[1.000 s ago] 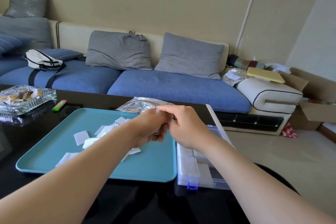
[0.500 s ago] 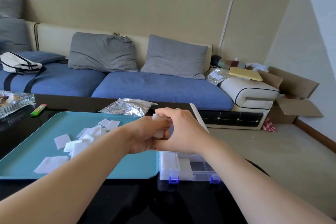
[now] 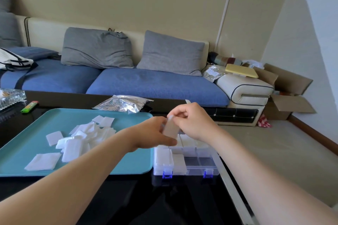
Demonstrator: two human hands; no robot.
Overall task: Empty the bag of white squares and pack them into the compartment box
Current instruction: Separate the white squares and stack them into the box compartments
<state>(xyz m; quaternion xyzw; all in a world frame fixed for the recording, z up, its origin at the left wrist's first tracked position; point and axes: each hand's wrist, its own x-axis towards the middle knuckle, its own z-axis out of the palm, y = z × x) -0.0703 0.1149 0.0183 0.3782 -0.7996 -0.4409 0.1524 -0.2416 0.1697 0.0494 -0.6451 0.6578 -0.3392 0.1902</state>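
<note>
Both hands meet above the clear compartment box (image 3: 210, 169), which has blue latches and stands right of the teal tray (image 3: 128, 160). My left hand (image 3: 155, 133) and my right hand (image 3: 192, 122) together pinch a small stack of white squares (image 3: 171, 129), held upright. Some of the box's compartments hold white squares; two at the front right look dark and bare. Several loose white squares (image 3: 76, 142) lie scattered on the tray. The silver foil bag (image 3: 122, 105) lies flat behind the tray.
The black table's right edge (image 3: 236, 199) runs close to the box. A green lighter (image 3: 29, 106) and a glass ashtray (image 3: 11, 97) sit at the far left. A blue sofa stands behind the table, with cardboard boxes (image 3: 289, 97) on the floor to the right.
The view has swung to the right, so tray and box sit further left and lower in frame. My hands have lifted slightly, and the stack of squares between them now shows plainly.
</note>
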